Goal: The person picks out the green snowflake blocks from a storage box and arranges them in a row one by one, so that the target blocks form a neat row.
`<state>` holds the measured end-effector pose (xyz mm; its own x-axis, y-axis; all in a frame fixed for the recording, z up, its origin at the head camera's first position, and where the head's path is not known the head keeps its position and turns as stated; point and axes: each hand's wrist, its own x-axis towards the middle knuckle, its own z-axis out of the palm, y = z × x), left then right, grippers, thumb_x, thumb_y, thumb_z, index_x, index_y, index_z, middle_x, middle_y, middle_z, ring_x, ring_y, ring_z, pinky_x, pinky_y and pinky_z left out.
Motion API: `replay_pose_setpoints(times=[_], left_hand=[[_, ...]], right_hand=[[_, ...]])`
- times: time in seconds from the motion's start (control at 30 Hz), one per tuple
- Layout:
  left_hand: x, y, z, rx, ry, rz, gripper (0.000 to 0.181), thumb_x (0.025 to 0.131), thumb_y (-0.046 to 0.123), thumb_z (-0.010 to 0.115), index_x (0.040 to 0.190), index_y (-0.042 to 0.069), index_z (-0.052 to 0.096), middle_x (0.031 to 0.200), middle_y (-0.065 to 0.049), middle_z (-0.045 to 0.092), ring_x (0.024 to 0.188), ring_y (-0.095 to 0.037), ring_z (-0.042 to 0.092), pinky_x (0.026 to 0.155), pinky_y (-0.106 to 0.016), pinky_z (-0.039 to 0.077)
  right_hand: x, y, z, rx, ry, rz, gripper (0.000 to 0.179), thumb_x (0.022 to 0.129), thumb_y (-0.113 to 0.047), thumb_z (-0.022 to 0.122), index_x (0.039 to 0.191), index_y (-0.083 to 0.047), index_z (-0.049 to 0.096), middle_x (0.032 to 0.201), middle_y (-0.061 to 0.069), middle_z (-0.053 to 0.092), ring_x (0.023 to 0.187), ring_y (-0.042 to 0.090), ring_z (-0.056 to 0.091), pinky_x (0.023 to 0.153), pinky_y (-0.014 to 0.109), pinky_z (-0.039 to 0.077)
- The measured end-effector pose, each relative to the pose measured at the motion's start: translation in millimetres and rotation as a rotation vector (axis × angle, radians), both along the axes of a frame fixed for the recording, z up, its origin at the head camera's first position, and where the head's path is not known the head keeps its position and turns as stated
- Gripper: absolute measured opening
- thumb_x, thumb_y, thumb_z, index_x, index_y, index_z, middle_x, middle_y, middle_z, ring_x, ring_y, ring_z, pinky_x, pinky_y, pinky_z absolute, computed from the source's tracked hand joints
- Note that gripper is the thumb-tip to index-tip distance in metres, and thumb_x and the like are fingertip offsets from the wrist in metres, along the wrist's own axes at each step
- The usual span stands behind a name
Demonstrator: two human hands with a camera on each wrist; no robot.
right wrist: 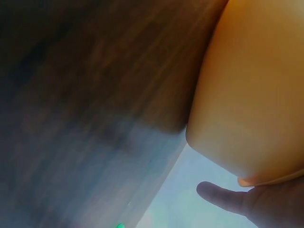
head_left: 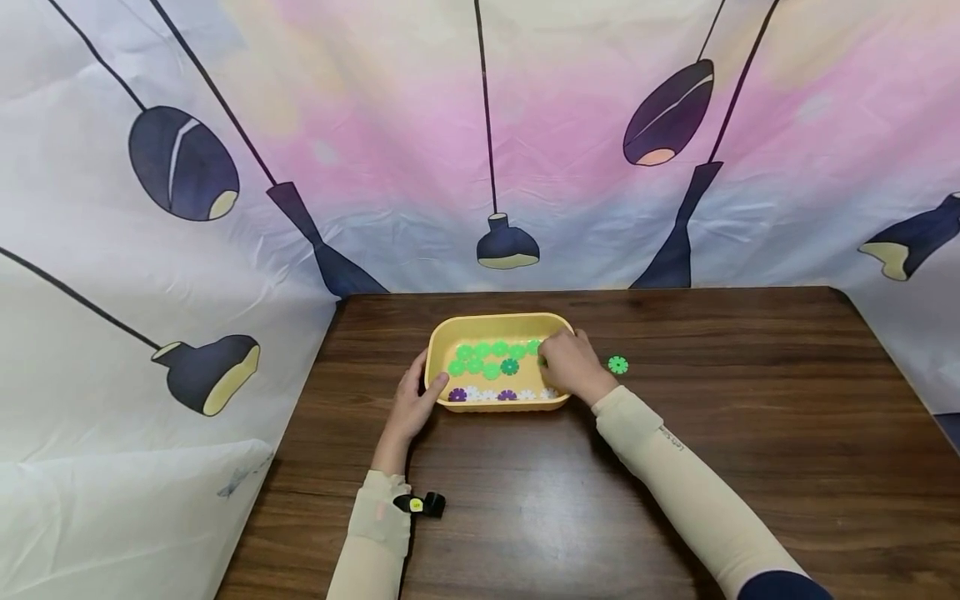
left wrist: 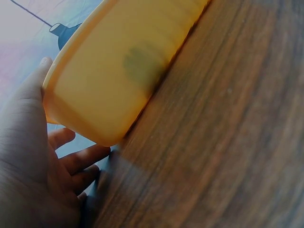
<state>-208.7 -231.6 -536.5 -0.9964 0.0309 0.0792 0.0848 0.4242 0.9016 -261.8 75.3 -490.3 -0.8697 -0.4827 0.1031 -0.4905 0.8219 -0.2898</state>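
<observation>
Resting on the worktop (head_left: 517, 500), the yellow plastic basin (head_left: 498, 407) looks light, stiff and smooth, best held by its end rims. The left hand (head_left: 412, 404) grips its left end; whether the right hand (head_left: 572, 362), curled inside, pinches green flower discs (head_left: 491, 371), I cannot tell.

High up, the head camera looks forward and down across the table (head_left: 750, 433); both wrist cameras, tilted, low and close, share the yellow tub (left wrist: 99, 85) from outside.
</observation>
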Motion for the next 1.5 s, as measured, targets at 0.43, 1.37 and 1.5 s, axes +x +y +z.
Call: replay_pose_setpoints(times=[0.43,1.37,1.5], left_hand=[[0.7,-3.3,-1.5,-0.015,0.039,0.000,0.070,0.105,0.039,0.065,0.164,0.014,0.038,0.163,-0.019,0.041,0.151,-0.038,0.034,0.123,-0.061,0.022],[-1.6,-2.2,-1.5,-0.002,-0.004,-0.001,0.070,0.106,0.030,0.062,0.166,0.008,0.033,0.165,-0.023,0.036,0.152,-0.042,0.030,0.124,-0.062,0.019],[0.2,-2.5,-2.1,-0.007,0.020,0.011,0.070,0.105,0.039,0.064,0.165,0.016,0.037,0.163,-0.018,0.042,0.150,-0.037,0.035,0.123,-0.061,0.022]], right_hand=[[-0.8,2,0.5,-0.017,-0.046,0.000,0.029,0.093,-0.018,0.070,0.119,-0.006,0.075,0.106,0.010,0.074,0.106,0.035,0.066,0.102,0.066,0.040],[3.1,32,16.3,-0.445,-0.041,0.112,0.028,0.091,-0.012,0.068,0.115,-0.004,0.078,0.111,0.012,0.075,0.092,0.025,0.065,0.094,0.055,0.029],[3.2,37,19.9,-0.454,-0.030,0.132,0.027,0.090,-0.010,0.069,0.114,-0.002,0.078,0.106,0.013,0.073,0.088,0.025,0.063,0.089,0.052,0.033]])
